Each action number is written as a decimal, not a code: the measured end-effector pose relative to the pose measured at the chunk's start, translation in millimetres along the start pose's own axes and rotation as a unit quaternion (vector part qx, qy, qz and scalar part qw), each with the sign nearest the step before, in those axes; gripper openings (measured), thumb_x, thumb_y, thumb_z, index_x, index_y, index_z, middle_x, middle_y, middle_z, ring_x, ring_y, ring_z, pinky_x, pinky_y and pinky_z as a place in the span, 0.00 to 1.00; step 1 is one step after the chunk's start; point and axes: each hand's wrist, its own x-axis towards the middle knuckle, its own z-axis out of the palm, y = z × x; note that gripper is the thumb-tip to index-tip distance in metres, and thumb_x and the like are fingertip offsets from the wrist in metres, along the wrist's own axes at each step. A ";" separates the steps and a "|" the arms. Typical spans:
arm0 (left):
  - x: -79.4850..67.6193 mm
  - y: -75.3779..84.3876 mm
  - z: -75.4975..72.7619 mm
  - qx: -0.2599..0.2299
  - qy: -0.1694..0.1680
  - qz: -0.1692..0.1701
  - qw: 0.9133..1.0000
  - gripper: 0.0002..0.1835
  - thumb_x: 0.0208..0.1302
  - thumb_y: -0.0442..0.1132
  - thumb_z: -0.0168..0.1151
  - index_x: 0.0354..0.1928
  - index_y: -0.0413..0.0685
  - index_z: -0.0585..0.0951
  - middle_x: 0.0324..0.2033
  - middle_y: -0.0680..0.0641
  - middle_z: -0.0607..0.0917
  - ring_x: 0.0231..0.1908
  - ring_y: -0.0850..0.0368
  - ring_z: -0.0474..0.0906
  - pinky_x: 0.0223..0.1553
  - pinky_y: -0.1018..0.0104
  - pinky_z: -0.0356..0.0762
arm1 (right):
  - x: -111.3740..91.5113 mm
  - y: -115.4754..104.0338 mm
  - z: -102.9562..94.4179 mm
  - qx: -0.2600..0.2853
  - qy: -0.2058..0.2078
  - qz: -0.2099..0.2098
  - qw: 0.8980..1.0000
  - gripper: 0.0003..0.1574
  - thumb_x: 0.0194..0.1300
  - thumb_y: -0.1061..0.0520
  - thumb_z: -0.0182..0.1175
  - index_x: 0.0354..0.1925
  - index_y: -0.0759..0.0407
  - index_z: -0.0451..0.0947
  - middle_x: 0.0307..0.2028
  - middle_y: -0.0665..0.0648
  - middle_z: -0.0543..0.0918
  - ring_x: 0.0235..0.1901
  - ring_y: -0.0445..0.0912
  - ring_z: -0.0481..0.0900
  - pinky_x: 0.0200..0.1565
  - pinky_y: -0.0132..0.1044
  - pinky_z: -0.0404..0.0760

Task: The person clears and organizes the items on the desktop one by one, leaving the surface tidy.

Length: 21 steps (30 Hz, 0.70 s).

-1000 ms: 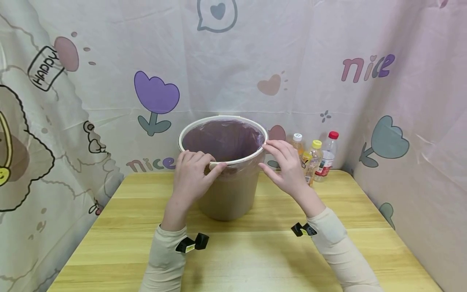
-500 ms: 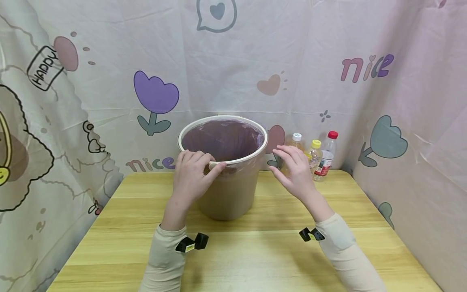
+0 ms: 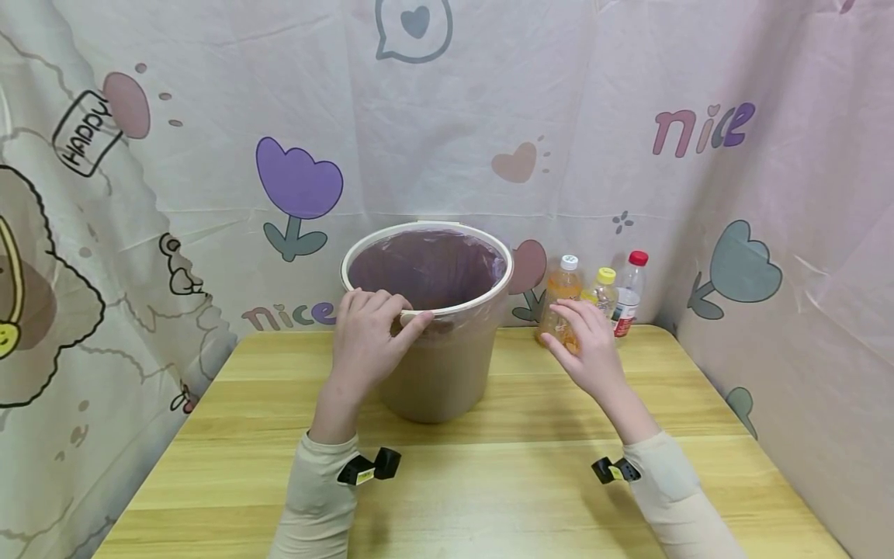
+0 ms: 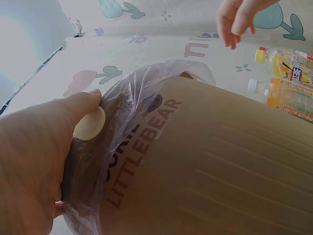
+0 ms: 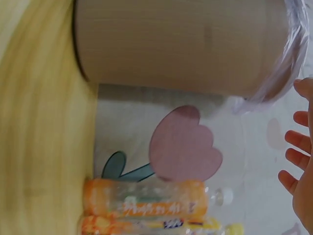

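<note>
Brown tapered bin (image 3: 436,376), lined with translucent purple plastic film (image 3: 429,268), stands upright near the far edge of the yellow wood-grain desk (image 3: 482,497). Left hand (image 3: 370,334) grips its cream rim (image 3: 509,272). Right hand (image 3: 592,351): free, fingers spaced, near white-capped orange bottle (image 3: 563,289), yellow-capped bottle (image 3: 604,295) and red-capped clear bottle (image 3: 632,282), far right corner.

The bin (image 3: 440,373) is taupe-brown with reddish-brown lettering (image 4: 145,152), its rim (image 3: 464,306) cream, its liner (image 3: 429,264) translucent pale purple. The orange bottle (image 3: 563,287) has a white cap (image 3: 569,262); beside it come a yellow cap (image 3: 606,276) and a red cap (image 3: 638,258). Yellow wood grain runs across the worktop (image 3: 489,497). Purple, pink and grey-green tulips, hearts and multicoloured letters pattern the pale cloth (image 3: 433,171). The sleeves (image 3: 317,497) are plain beige.
</note>
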 end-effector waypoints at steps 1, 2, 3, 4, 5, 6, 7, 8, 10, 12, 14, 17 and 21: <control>-0.1 0.0 0.2 0.000 0.000 0.000 1.000 0.19 0.64 0.61 0.57 0.29 0.53 0.80 0.31 0.51 0.84 0.42 0.48 0.75 0.64 0.49 0.58 | -3.2 1.7 -1.6 -0.002 -0.004 0.009 1.000 0.27 0.60 0.48 0.65 0.52 0.64 0.78 0.53 0.64 0.80 0.56 0.60 0.73 0.63 0.53 0.65; -0.2 0.1 0.2 -0.001 0.001 -0.001 1.000 0.19 0.64 0.61 0.57 0.29 0.53 0.80 0.31 0.50 0.84 0.42 0.48 0.75 0.64 0.49 0.58 | -6.5 3.8 -3.0 -0.005 -0.009 0.018 1.000 0.27 0.58 0.50 0.66 0.53 0.63 0.78 0.53 0.64 0.80 0.57 0.60 0.72 0.63 0.53 0.64; -0.3 0.3 0.2 -0.002 0.001 -0.001 1.000 0.19 0.64 0.61 0.57 0.29 0.53 0.80 0.31 0.50 0.84 0.42 0.47 0.75 0.65 0.49 0.58 | -9.2 5.6 -4.7 -0.007 -0.013 0.026 1.000 0.27 0.57 0.53 0.67 0.53 0.64 0.78 0.53 0.65 0.80 0.57 0.60 0.72 0.63 0.54 0.64; -0.3 0.4 0.1 -0.003 0.001 -0.002 1.000 0.19 0.64 0.61 0.57 0.29 0.53 0.80 0.31 0.50 0.84 0.42 0.47 0.75 0.65 0.49 0.58 | -12.1 7.7 -6.3 -0.009 -0.015 0.033 0.999 0.27 0.56 0.54 0.67 0.53 0.64 0.78 0.53 0.65 0.79 0.57 0.60 0.72 0.63 0.54 0.64; -0.4 0.5 0.0 -0.004 0.001 -0.002 1.000 0.19 0.64 0.60 0.57 0.29 0.53 0.80 0.31 0.50 0.84 0.42 0.47 0.75 0.65 0.49 0.58 | -14.6 9.9 -7.8 -0.012 -0.014 0.040 0.999 0.28 0.54 0.56 0.68 0.53 0.64 0.78 0.53 0.66 0.79 0.57 0.61 0.72 0.63 0.55 0.64; -0.4 0.5 -0.1 -0.004 0.001 -0.003 1.000 0.19 0.64 0.60 0.57 0.29 0.53 0.80 0.31 0.50 0.84 0.42 0.47 0.75 0.66 0.49 0.57 | -16.9 12.4 -9.1 -0.015 -0.013 0.047 0.999 0.28 0.53 0.57 0.69 0.53 0.65 0.78 0.53 0.66 0.79 0.57 0.62 0.72 0.63 0.56 0.64; -0.4 0.5 -0.1 -0.005 0.001 -0.003 1.000 0.19 0.64 0.60 0.57 0.30 0.53 0.80 0.31 0.50 0.84 0.43 0.47 0.75 0.66 0.48 0.57 | -19.2 15.0 -10.4 -0.016 -0.011 0.054 0.998 0.28 0.53 0.58 0.69 0.53 0.65 0.77 0.53 0.67 0.79 0.57 0.62 0.72 0.63 0.56 0.64; -0.4 0.5 0.0 -0.005 0.002 -0.003 1.000 0.19 0.64 0.60 0.57 0.30 0.53 0.80 0.32 0.50 0.84 0.43 0.47 0.75 0.66 0.48 0.57 | -21.6 17.8 -11.9 -0.018 -0.013 0.064 0.998 0.29 0.53 0.59 0.69 0.53 0.66 0.77 0.53 0.68 0.79 0.57 0.63 0.71 0.62 0.57 0.64; -0.6 0.2 0.3 -0.005 0.003 -0.002 1.000 0.19 0.64 0.60 0.57 0.30 0.53 0.80 0.32 0.49 0.84 0.43 0.47 0.75 0.66 0.48 0.57 | -26.1 23.9 -14.6 -0.026 -0.015 0.084 0.996 0.30 0.53 0.59 0.69 0.54 0.67 0.76 0.54 0.69 0.78 0.57 0.64 0.70 0.62 0.58 0.63; -0.5 0.2 0.8 -0.005 0.005 0.000 1.000 0.19 0.64 0.60 0.57 0.29 0.53 0.80 0.31 0.49 0.84 0.42 0.47 0.75 0.66 0.48 0.57 | -29.9 30.7 -17.7 -0.034 -0.024 0.106 0.994 0.30 0.54 0.60 0.69 0.55 0.68 0.75 0.55 0.70 0.77 0.57 0.64 0.70 0.61 0.59 0.63; -0.5 0.1 1.2 -0.006 0.007 0.001 1.000 0.19 0.64 0.60 0.58 0.29 0.53 0.80 0.31 0.49 0.83 0.42 0.47 0.75 0.65 0.48 0.58 | -33.1 37.6 -20.8 -0.043 -0.035 0.130 0.990 0.31 0.56 0.59 0.68 0.57 0.69 0.73 0.55 0.71 0.76 0.57 0.64 0.69 0.61 0.60 0.62; -0.3 0.1 1.4 -0.006 0.009 0.002 1.000 0.19 0.64 0.60 0.58 0.28 0.53 0.79 0.31 0.50 0.83 0.42 0.47 0.75 0.65 0.49 0.58 | -35.8 46.9 -25.1 -0.059 -0.046 0.164 0.984 0.32 0.59 0.57 0.66 0.58 0.69 0.71 0.56 0.72 0.75 0.58 0.66 0.68 0.61 0.62 0.61; -0.2 0.1 1.6 -0.005 0.010 0.002 1.000 0.19 0.64 0.60 0.58 0.28 0.52 0.79 0.31 0.49 0.83 0.42 0.47 0.74 0.65 0.48 0.58 | -36.5 58.3 -29.1 -0.082 -0.059 0.201 0.975 0.34 0.62 0.54 0.64 0.61 0.70 0.68 0.57 0.73 0.73 0.59 0.68 0.66 0.62 0.64 0.60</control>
